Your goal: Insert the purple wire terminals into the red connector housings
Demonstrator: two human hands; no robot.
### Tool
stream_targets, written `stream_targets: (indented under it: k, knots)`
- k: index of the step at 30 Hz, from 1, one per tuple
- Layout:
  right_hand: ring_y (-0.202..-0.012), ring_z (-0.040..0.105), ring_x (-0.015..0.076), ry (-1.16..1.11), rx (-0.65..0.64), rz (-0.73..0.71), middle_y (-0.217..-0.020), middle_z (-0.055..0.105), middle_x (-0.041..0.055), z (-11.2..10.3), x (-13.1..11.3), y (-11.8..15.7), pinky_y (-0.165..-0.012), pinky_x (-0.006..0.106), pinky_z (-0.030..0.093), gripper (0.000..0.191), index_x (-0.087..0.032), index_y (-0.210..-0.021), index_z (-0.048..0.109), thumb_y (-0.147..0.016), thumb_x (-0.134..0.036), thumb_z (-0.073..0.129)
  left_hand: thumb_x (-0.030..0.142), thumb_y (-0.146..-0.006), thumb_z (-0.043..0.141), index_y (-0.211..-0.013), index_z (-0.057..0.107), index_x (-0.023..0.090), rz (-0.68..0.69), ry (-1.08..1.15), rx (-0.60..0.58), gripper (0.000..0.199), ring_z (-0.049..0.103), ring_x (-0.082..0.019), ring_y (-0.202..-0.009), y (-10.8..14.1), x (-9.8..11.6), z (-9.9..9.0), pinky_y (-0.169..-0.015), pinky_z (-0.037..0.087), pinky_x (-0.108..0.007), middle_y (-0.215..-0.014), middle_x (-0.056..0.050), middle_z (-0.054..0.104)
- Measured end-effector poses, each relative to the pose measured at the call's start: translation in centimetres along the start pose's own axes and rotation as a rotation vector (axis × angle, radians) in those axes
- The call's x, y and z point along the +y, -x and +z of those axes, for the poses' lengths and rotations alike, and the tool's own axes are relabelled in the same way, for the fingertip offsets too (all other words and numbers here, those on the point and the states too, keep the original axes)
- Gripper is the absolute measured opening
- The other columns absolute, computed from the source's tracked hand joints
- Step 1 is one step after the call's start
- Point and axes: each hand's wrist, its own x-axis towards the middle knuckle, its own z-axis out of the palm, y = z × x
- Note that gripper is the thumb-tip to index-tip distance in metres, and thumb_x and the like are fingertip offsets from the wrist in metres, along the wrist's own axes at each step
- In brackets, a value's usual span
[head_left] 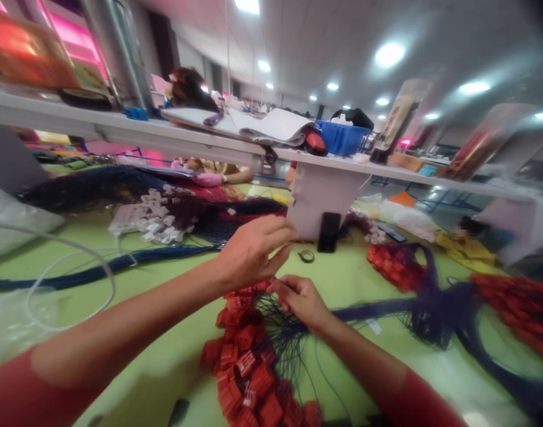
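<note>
My left hand [253, 252] is raised over the pile, its fingers bent toward the thumb. Whatever lies between those fingertips is too small to make out. Just below and to the right, my right hand [304, 301] pinches a small red connector, mostly covered by the fingertips. Under both hands a heap of red plastic connectors [244, 362] runs toward me on the green tabletop [151, 362]. Thin dark wires [289, 338] fan out beside the heap and join a dark blue wire bundle [373, 309] that passes behind my right wrist.
Behind my hands stand a black phone [329, 232] and a tape roll [306, 256]. White connectors [164, 219] lie back left; more red connectors [393, 267] lie right. A shelf [209, 140] crosses above, carrying a blue bin [342, 137]. Another person's gloved hand [208, 179] shows beyond.
</note>
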Motion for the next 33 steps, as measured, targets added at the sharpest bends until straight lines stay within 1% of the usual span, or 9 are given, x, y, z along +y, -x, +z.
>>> stream_targets:
  k: [2, 6, 11, 16, 20, 23, 28, 31, 33]
  knots:
    - [-0.047, 0.034, 0.0068, 0.002, -0.008, 0.003, -0.051, 0.047, -0.0065, 0.0, 0.0, 0.0, -0.049, 0.023, 0.025, 0.052, -0.014, -0.08, 0.071, -0.077, -0.066, 0.072, 0.017, -0.094, 0.052, -0.101, 0.069, 0.016, -0.016, 0.016, 0.001, 0.018, 0.071, -0.024, -0.097, -0.2, -0.2, 0.2, -0.085, 0.058, -0.038, -0.104, -0.012, 0.075]
    - [-0.048, 0.034, 0.0072, 0.019, -0.008, 0.014, -0.049, 0.045, -0.0071, -0.2, 0.1, 0.1, -0.049, 0.023, 0.024, 0.052, -0.014, -0.084, 0.071, -0.079, -0.066, 0.07, 0.015, -0.093, 0.055, -0.101, 0.069, 0.014, -0.061, 0.04, 0.036, 0.017, 0.069, -0.024, -0.098, -1.1, -1.3, 0.3, -0.088, 0.057, -0.038, -0.102, -0.013, 0.074]
    - [-0.047, 0.033, 0.0069, 0.026, -0.009, 0.034, -0.05, 0.047, -0.0071, -0.3, 0.2, 0.2, -0.049, 0.023, 0.022, 0.051, -0.013, -0.085, 0.071, -0.08, -0.064, 0.07, 0.013, -0.091, 0.056, -0.098, 0.069, 0.015, -0.074, 0.037, 0.061, 0.015, 0.069, -0.023, -0.097, -0.8, -1.8, 0.1, -0.088, 0.056, -0.036, -0.102, -0.012, 0.074]
    - [-0.049, 0.036, 0.0074, 0.03, -0.031, 0.026, -0.051, 0.048, -0.0062, -0.2, 0.0, 0.4, -0.05, 0.023, 0.023, 0.051, -0.012, -0.087, 0.072, -0.081, -0.063, 0.07, 0.015, -0.089, 0.056, -0.092, 0.071, 0.017, -0.11, -0.027, 0.104, 0.015, 0.07, -0.023, -0.094, -0.4, -2.9, -1.2, -0.087, 0.056, -0.036, -0.097, -0.01, 0.075]
    - [-0.048, 0.035, 0.0073, 0.037, -0.039, 0.027, -0.05, 0.047, -0.0063, -0.1, -0.1, 0.5, -0.05, 0.023, 0.023, 0.049, -0.012, -0.087, 0.072, -0.082, -0.061, 0.069, 0.019, -0.088, 0.057, -0.09, 0.072, 0.018, -0.189, -0.086, 0.163, 0.015, 0.07, -0.023, -0.091, -0.5, -4.9, -2.3, -0.086, 0.056, -0.038, -0.094, -0.009, 0.076]
    - [-0.048, 0.035, 0.0074, 0.036, -0.043, 0.024, -0.05, 0.047, -0.0061, 0.0, -0.1, 0.5, -0.05, 0.023, 0.023, 0.048, -0.013, -0.087, 0.072, -0.082, -0.061, 0.069, 0.02, -0.086, 0.059, -0.093, 0.072, 0.018, -0.238, -0.189, 0.224, 0.015, 0.068, -0.026, -0.097, -0.8, -6.7, -2.8, -0.089, 0.054, -0.041, -0.098, -0.01, 0.076]
    - [-0.047, 0.031, 0.0069, 0.047, -0.062, 0.036, -0.05, 0.045, -0.0067, -0.1, 0.0, 0.5, -0.048, 0.022, 0.021, 0.049, -0.013, -0.086, 0.072, -0.082, -0.062, 0.068, 0.019, -0.083, 0.062, -0.104, 0.069, 0.019, -0.327, -0.318, 0.306, 0.022, 0.063, -0.031, -0.11, -1.0, -9.5, -4.0, -0.101, 0.046, -0.052, -0.112, -0.011, 0.072]
    - [-0.047, 0.031, 0.0071, 0.058, -0.061, 0.04, -0.05, 0.046, -0.0065, -0.1, 0.2, 0.4, -0.048, 0.022, 0.02, 0.049, -0.013, -0.086, 0.071, -0.082, -0.062, 0.069, 0.02, -0.08, 0.067, -0.112, 0.065, 0.019, -0.373, -0.356, 0.388, 0.032, 0.056, -0.035, -0.122, -0.3, -10.9, -4.9, -0.109, 0.039, -0.057, -0.126, -0.014, 0.066]
    - [-0.047, 0.031, 0.0072, 0.067, -0.059, 0.041, -0.05, 0.046, -0.0064, -0.1, 0.4, 0.3, -0.048, 0.022, 0.02, 0.049, -0.013, -0.087, 0.072, -0.082, -0.061, 0.069, 0.018, -0.079, 0.068, -0.116, 0.063, 0.02, -0.389, -0.398, 0.431, 0.037, 0.052, -0.036, -0.128, 0.5, -11.8, -5.4, -0.112, 0.035, -0.058, -0.131, -0.014, 0.063]
